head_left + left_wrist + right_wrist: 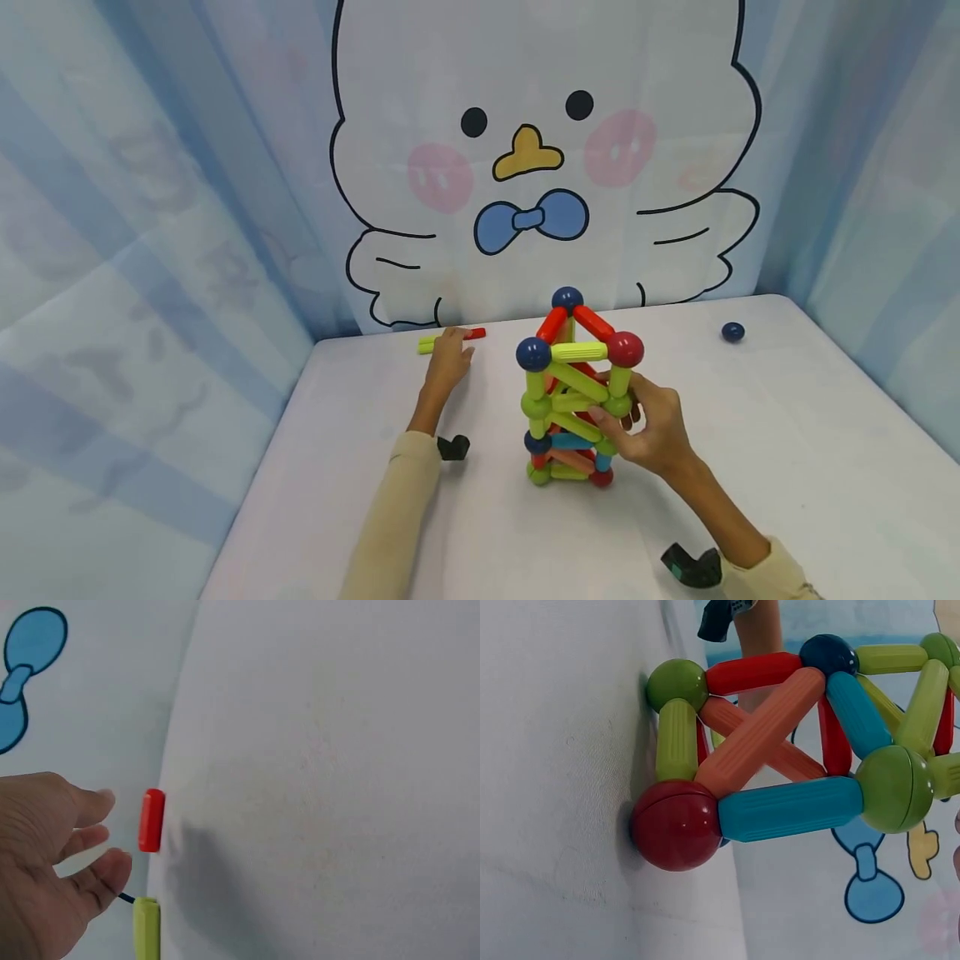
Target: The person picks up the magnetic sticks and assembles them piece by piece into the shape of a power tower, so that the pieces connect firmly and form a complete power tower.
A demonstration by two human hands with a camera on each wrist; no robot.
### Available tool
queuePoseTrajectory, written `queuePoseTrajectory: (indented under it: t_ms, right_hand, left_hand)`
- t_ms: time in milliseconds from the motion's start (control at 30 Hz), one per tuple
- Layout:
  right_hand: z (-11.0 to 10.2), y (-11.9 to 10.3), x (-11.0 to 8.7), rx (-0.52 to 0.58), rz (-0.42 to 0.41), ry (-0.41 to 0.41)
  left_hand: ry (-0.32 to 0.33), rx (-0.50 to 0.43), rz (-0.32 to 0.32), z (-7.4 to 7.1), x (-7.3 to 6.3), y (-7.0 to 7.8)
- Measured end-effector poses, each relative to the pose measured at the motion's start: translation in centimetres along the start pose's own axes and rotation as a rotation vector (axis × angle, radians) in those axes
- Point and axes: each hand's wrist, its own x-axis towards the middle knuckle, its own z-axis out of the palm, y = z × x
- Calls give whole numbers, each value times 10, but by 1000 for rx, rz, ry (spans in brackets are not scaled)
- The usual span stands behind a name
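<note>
A tall tower of magnetic building rods and balls [577, 402] stands on the table, with green, red, orange and blue pieces. My right hand [656, 421] grips its right side at mid-height, thumb in front and fingers curled behind. In the right wrist view, the tower's lower part shows a red ball [676, 826] and a blue rod [791, 808]. At the table's back edge, my left hand [448, 358] reaches over loose rods, its fingers apart and slightly bent. Its fingertips are near a red rod [151, 820] and a green rod [148, 930], with nothing held between them.
A loose dark blue ball [732, 332] lies at the back right of the white table [780, 425]. Behind the table hangs a curtain [390, 167] with a cartoon bird, and cloth walls flank both sides.
</note>
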Motion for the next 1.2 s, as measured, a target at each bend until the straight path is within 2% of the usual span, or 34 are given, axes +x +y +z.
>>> queuePoseTrajectory:
  t_ms: [233,300,367,533,667,733,833,967,1100,1200]
  right_hand:
    - [2,1,-2,29,8,0]
    - [3,1,-3,27,-1,6]
    - [3,2,-4,23,-10,14]
    - [3,0,-3,23,-16,6]
    - [1,-1,-1,27,0,-12]
    - [1,0,-1,31,-1,-15]
    - [1,0,-1,36,-4,-20]
    - [1,1,-2,34,-9,-20]
    - [1,1,-2,39,-5,-24]
    - [2,1,-3,47,2,-26]
  left_hand:
    - [-223,129,-20,9,17,-8]
    - [-255,190,-13,12,19,-9]
    - [-242,268,6,16,19,-10]
    - [-124,423,17,23,17,-6]
    - [-83,471,18,28,13,-3]
    - [-69,453,16,30,10,-1]
    - [-53,318,7,29,9,5]
    - [-45,-37,35,21,11,19]
    - [-96,-429,108,0,8,43]
    - [-147,-648,197,-22,-1,68]
